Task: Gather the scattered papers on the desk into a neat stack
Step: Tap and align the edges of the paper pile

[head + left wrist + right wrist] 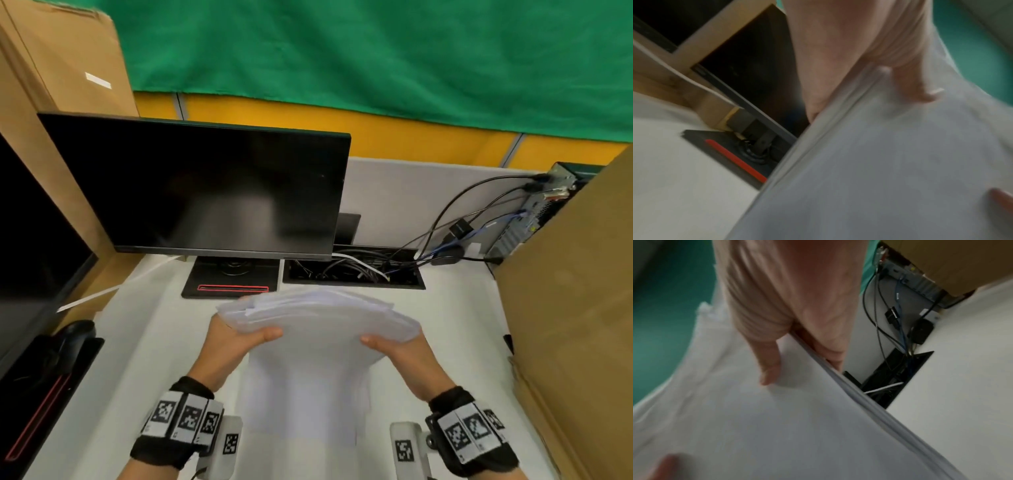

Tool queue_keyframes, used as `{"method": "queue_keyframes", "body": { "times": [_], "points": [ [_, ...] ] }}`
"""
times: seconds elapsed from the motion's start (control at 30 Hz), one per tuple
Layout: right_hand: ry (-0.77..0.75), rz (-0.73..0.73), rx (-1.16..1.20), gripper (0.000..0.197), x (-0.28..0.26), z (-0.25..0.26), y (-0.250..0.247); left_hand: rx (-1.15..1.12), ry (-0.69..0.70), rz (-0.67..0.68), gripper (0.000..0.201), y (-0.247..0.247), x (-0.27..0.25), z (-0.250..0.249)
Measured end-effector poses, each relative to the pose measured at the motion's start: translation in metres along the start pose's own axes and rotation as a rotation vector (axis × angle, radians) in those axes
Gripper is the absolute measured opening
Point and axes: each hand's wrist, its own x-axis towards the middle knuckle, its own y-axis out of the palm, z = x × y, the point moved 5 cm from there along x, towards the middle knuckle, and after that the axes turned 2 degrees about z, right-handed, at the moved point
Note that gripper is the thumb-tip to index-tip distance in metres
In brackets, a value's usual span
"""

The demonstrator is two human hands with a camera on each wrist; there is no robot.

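The left hand (236, 339) and the right hand (394, 353) held a stack of white papers (315, 318) between them, lifted above the white table (462, 325) in front of the monitor (205, 185). Each hand gripped one side edge: the thumbs lay on the top sheet, and the other fingers (830, 352) curled beneath, clamping the stack. The left wrist view showed that thumb (916, 84) pressed on the paper, with the palm wrapped around the left edge. The stack bowed upward in the middle and its sheets sat unevenly at the far edge. Its near part drooped towards the table. A cable tray (352, 272) lay just beyond, right of the monitor's base (229, 281).
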Motion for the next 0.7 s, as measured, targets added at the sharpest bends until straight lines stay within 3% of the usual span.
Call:
{"method": "queue_keyframes", "body": {
  "times": [0.13,0.27,0.37,0.43,0.53,0.6,0.67,0.7],
  "points": [
    [-0.120,-0.037,-0.004,0.036,0.001,0.041,0.001,-0.010,0.098,-0.102,0.039,0.008,0.004,-0.038],
    [-0.334,0.008,-0.003,0.041,-0.011,0.110,-0.003,-0.054,0.341,-0.039,0.040,0.014,-0.001,-0.106],
    [-0.348,0.078,0.022,0.040,-0.019,0.119,-0.005,-0.067,0.424,-0.002,0.038,0.011,-0.009,-0.120],
    [-0.223,0.077,-0.014,0.044,-0.016,0.086,-0.002,-0.097,0.339,-0.029,0.041,0.003,-0.008,-0.093],
    [-0.050,0.002,-0.006,0.041,-0.007,0.022,0.008,-0.058,0.065,-0.062,0.059,-0.005,-0.003,-0.027],
    [-0.016,-0.048,-0.013,0.032,0.003,0.003,0.013,0.053,-0.020,-0.046,0.044,0.001,0.001,-0.004],
    [-0.015,-0.072,0.020,0.026,0.012,0.005,0.014,0.085,-0.032,-0.112,0.022,0.005,0.005,-0.005],
    [-0.021,-0.076,0.038,0.024,0.015,0.009,0.012,0.059,-0.019,-0.160,0.026,0.007,0.007,-0.011]
  ]
}}
